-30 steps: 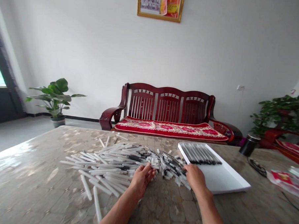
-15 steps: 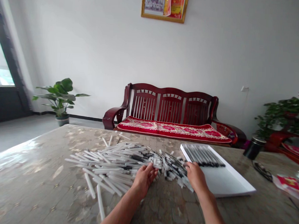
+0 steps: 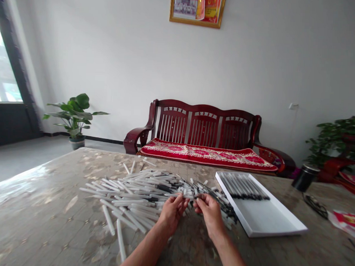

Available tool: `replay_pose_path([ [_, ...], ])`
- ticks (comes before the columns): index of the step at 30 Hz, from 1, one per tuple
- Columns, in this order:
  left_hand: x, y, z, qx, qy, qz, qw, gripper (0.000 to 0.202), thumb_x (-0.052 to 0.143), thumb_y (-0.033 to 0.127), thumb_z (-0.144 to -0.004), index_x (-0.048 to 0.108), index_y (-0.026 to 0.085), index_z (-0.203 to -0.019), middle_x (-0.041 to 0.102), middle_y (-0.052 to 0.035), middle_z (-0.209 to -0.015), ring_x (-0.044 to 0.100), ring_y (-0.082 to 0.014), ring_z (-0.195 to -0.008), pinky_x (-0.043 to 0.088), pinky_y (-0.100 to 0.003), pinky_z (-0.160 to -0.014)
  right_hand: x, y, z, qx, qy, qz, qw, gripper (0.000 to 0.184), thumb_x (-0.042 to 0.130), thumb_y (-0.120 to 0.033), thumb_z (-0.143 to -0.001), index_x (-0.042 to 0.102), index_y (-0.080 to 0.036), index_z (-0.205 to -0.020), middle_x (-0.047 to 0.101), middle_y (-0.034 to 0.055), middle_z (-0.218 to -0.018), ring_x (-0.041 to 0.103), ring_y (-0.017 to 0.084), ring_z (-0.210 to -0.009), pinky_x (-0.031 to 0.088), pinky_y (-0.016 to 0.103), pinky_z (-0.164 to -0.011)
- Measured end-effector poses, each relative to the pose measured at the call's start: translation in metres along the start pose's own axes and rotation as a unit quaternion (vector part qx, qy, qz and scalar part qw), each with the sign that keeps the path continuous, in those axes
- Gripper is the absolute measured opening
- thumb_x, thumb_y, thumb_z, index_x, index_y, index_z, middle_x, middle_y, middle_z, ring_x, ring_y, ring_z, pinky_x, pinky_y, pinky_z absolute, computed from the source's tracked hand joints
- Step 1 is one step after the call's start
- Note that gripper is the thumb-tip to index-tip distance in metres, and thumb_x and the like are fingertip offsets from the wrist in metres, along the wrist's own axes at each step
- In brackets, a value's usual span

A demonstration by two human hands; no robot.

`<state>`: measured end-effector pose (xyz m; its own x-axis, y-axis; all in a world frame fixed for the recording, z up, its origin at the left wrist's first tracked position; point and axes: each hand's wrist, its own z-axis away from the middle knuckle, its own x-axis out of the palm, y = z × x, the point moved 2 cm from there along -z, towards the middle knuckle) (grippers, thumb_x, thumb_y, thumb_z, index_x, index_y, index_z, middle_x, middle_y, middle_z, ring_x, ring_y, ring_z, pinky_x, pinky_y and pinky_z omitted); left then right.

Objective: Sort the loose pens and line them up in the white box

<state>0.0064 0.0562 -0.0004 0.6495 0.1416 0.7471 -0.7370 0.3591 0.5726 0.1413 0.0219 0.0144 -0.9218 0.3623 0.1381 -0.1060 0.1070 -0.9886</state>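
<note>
A wide heap of white pen barrels (image 3: 127, 193) and black-tipped refills (image 3: 204, 189) lies across the patterned table (image 3: 44, 221). My left hand (image 3: 171, 212) has its fingers pinched on a white pen barrel at the heap's near edge. My right hand (image 3: 209, 211) is close beside it, fingers pinched on a thin pen part that I cannot name for sure. The two hands nearly touch at the fingertips. To the right lies a flat white tray (image 3: 268, 219) with a row of finished black pens (image 3: 245, 187) at its far end.
A black cup (image 3: 304, 177), a dark cable (image 3: 315, 205) and a red packet (image 3: 347, 222) sit at the table's right end. Behind the table stand a dark red wooden bench (image 3: 206, 138) and potted plants (image 3: 75, 116) on both sides.
My right hand has moved left from the tray's near corner to meet my left hand over the heap. The camera has shifted slightly leftwards.
</note>
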Motion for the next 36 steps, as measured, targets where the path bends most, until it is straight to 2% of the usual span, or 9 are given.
replay_pose_path([
  [10,0.0029,0.0015,0.0033,0.005,0.007,-0.009,1.000,0.014,0.059,0.006,-0.088,0.059,0.011,-0.075,0.067,-0.0037,-0.062,0.071,-0.0114,-0.059,0.058,-0.016,-0.056,0.0012,0.0049,-0.0006,-0.002,0.014,-0.004,1.000,0.035,0.079,-0.044,-0.058,0.069,-0.017,-0.079,0.071,0.0030,-0.069,0.067,0.021,-0.063,0.051,0.028,-0.052],
  [18,0.0025,0.0010,0.0043,0.025,-0.011,-0.032,0.999,0.011,0.068,0.006,-0.082,0.062,0.012,-0.075,0.068,-0.0019,-0.065,0.071,-0.0113,-0.060,0.057,-0.015,-0.056,-0.0001,0.0039,0.0004,-0.033,0.015,0.032,0.999,0.035,0.077,-0.047,-0.062,0.069,-0.018,-0.080,0.072,0.0044,-0.073,0.067,0.022,-0.064,0.050,0.028,-0.050],
  [25,0.0017,-0.0051,0.0024,0.013,-0.036,-0.031,0.999,0.013,0.072,0.011,-0.080,0.061,0.012,-0.074,0.068,-0.0017,-0.064,0.069,-0.0100,-0.060,0.058,-0.016,-0.059,-0.0032,0.0017,0.0008,-0.052,0.021,0.000,0.998,0.032,0.073,-0.048,-0.068,0.067,-0.019,-0.082,0.073,0.0057,-0.080,0.068,0.022,-0.066,0.056,0.032,-0.058],
  [30,0.0017,-0.0020,0.0025,0.014,-0.009,-0.013,1.000,0.014,0.072,0.010,-0.080,0.060,0.013,-0.074,0.067,-0.0020,-0.063,0.071,-0.0116,-0.061,0.058,-0.016,-0.059,-0.0068,0.0033,-0.0028,-0.044,0.022,0.002,0.999,0.034,0.076,-0.047,-0.063,0.070,-0.019,-0.082,0.071,0.0037,-0.074,0.066,0.022,-0.065,0.057,0.034,-0.059],
  [36,0.0028,0.0009,0.0038,0.014,0.000,-0.004,1.000,0.012,0.066,0.006,-0.083,0.060,0.012,-0.075,0.068,-0.0041,-0.064,0.071,-0.0122,-0.061,0.058,-0.017,-0.058,-0.0023,0.0102,-0.0036,-0.053,-0.009,0.032,0.998,0.032,0.073,-0.042,-0.066,0.073,-0.019,-0.088,0.074,0.0058,-0.082,0.067,0.024,-0.072,0.058,0.037,-0.067],
])
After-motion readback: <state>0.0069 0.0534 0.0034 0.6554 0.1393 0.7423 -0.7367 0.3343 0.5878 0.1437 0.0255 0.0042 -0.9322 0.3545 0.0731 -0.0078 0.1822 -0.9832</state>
